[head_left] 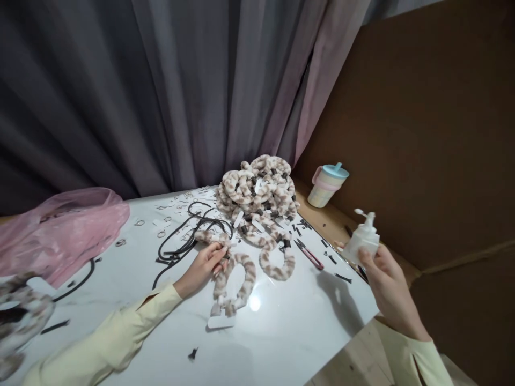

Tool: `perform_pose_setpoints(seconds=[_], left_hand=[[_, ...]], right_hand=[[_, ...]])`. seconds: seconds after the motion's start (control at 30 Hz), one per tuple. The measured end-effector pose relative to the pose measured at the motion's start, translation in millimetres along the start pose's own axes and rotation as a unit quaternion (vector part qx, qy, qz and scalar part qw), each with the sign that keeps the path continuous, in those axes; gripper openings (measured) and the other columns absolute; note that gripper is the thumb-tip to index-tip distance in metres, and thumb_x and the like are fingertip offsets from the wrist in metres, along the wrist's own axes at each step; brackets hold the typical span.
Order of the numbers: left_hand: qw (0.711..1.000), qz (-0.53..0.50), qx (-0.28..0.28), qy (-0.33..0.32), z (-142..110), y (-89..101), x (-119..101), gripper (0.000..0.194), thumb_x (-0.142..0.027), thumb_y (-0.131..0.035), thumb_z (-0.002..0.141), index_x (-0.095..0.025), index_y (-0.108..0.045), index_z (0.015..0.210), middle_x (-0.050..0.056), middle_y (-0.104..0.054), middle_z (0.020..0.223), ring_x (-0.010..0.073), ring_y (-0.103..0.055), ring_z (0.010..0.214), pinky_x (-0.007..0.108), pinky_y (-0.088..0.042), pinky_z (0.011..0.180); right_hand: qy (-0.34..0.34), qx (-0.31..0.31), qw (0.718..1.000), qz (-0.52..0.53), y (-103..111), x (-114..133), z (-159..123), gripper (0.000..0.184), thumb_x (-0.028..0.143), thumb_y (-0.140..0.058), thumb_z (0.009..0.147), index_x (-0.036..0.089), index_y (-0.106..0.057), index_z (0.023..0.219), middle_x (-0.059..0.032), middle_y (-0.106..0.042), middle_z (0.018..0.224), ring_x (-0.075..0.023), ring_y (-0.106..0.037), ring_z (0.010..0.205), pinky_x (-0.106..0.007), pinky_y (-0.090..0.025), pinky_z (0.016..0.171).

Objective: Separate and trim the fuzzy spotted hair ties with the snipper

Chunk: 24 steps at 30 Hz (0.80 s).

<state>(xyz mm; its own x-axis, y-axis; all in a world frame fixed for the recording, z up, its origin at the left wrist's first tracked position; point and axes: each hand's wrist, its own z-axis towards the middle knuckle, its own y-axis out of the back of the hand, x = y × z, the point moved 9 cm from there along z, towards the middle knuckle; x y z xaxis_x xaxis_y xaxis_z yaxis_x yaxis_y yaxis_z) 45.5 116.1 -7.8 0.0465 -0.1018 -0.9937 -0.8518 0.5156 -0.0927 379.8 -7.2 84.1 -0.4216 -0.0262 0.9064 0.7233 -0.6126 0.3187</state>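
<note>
My left hand [210,262] pinches a fluffy brown-and-white plush strap [246,281] where its pieces meet. The strap's loop lies on the table toward me, with a white flat tab [221,321] at its near end. In my right hand [388,284], raised over the table's right edge, is a small white bottle [364,241] with a narrow nozzle and an open flip cap. A pile of similar plush straps [257,193] with dark joints and white tabs sits just beyond my left hand. One more plush loop [277,265] hangs out of that pile toward me.
Thread snips [309,254] lie right of the pile, near short black pieces [343,278]. Black cords [177,252] and metal rings [161,234] are scattered left. A pink plastic bag [76,225] covers the left side. A lidded cup [328,185] stands near the brown panel [422,123].
</note>
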Motion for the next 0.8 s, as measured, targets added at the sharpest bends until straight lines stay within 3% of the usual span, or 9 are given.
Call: perform_pose_setpoints(seconds=[0.1, 0.27, 0.43, 0.57, 0.67, 0.8], left_hand=[[1.000, -0.013, 0.001, -0.001, -0.2, 1.0, -0.3, 0.032, -0.046, -0.053, 0.084, -0.018, -0.042, 0.074, -0.004, -0.052, 0.057, 0.0051, -0.036, 0.043, 0.019, -0.026, 0.043], [1.000, -0.027, 0.001, 0.001, 0.6, 1.6, -0.4, 0.031, -0.044, -0.054, 0.083, -0.018, -0.042, 0.073, -0.003, -0.054, 0.058, 0.0056, -0.037, 0.043, 0.020, -0.028, 0.044], [1.000, -0.030, -0.007, 0.004, 2.8, 3.7, 0.3, 0.033, -0.046, -0.055, 0.081, -0.018, -0.042, 0.071, -0.002, -0.055, 0.057, 0.0060, -0.037, 0.041, 0.021, -0.027, 0.044], [1.000, -0.027, -0.011, 0.002, 2.6, 3.8, -2.4, 0.034, -0.049, -0.055, 0.081, -0.018, -0.043, 0.072, -0.002, -0.054, 0.056, 0.0062, -0.036, 0.041, 0.021, -0.026, 0.044], [1.000, -0.021, -0.010, -0.001, 1.4, 2.5, -4.6, 0.036, -0.051, -0.054, 0.081, -0.018, -0.042, 0.072, -0.003, -0.053, 0.055, 0.0062, -0.035, 0.041, 0.021, -0.025, 0.044], [1.000, -0.014, -0.009, -0.005, 1.1, 2.8, -3.6, 0.037, -0.052, -0.053, 0.081, -0.018, -0.040, 0.073, -0.005, -0.052, 0.055, 0.0057, -0.033, 0.041, 0.020, -0.026, 0.043]], right_hand=[[-0.032, 0.011, 0.999, 0.000, -4.7, -28.9, 37.9, 0.039, 0.052, -0.045, 0.085, 0.018, -0.057, 0.100, -0.0101, -0.067, 0.090, -0.0238, -0.064, 0.081, -0.035, -0.051, 0.072], [-0.092, -0.050, 0.987, -0.119, -7.9, -77.0, 96.2, 0.030, 0.034, -0.051, 0.091, 0.014, -0.053, 0.113, -0.0078, -0.059, 0.108, -0.0189, -0.060, 0.091, -0.039, -0.051, 0.078], [-0.083, -0.061, 0.965, -0.240, -19.6, -90.4, 113.4, 0.031, 0.031, -0.054, 0.090, 0.015, -0.053, 0.117, -0.0082, -0.055, 0.116, -0.0205, -0.058, 0.098, -0.041, -0.050, 0.082], [0.007, -0.009, 0.956, -0.293, -35.9, -63.5, 102.9, 0.026, 0.028, -0.050, 0.090, 0.013, -0.052, 0.112, -0.0078, -0.060, 0.099, -0.0187, -0.060, 0.082, -0.036, -0.050, 0.072], [0.115, 0.085, 0.938, -0.315, -67.0, -22.8, 74.9, 0.021, 0.017, -0.046, 0.084, 0.012, -0.052, 0.104, -0.0085, -0.063, 0.076, -0.0240, -0.060, 0.069, -0.037, -0.044, 0.067], [0.260, 0.222, 0.886, -0.312, -129.6, 38.0, 8.4, 0.030, 0.008, -0.046, 0.078, 0.020, -0.052, 0.104, -0.0083, -0.065, 0.097, -0.0237, -0.059, 0.088, -0.041, -0.033, 0.088]])
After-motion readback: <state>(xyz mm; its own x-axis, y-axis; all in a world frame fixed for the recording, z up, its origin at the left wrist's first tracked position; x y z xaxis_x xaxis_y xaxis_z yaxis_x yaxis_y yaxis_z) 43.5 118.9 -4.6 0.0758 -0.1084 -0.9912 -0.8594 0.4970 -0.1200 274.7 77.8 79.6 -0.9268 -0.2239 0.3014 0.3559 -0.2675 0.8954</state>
